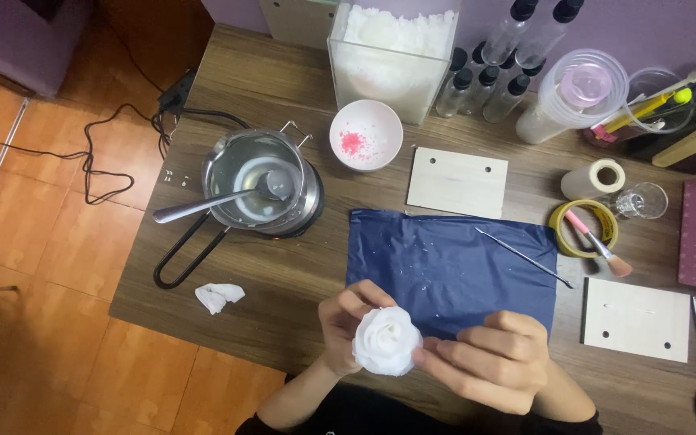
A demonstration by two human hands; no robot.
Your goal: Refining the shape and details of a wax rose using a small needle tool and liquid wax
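Wood-grain table fills the view, its near edge running just below both hands, bare floor to the left. Blue sheet lies flat at centre, its near edge touching the hands; a thin metal pick lies slantwise on its right side. Steel pot with a ladle stands left of the sheet, open tabletop and a crumpled tissue in front of it. White rose, round with no clear long axis, faces up toward the camera, over the table's near edge. Left hand curls round its left side, fingers bent, gripping it. Right hand is loosely curled, fingertips touching the rose's right edge
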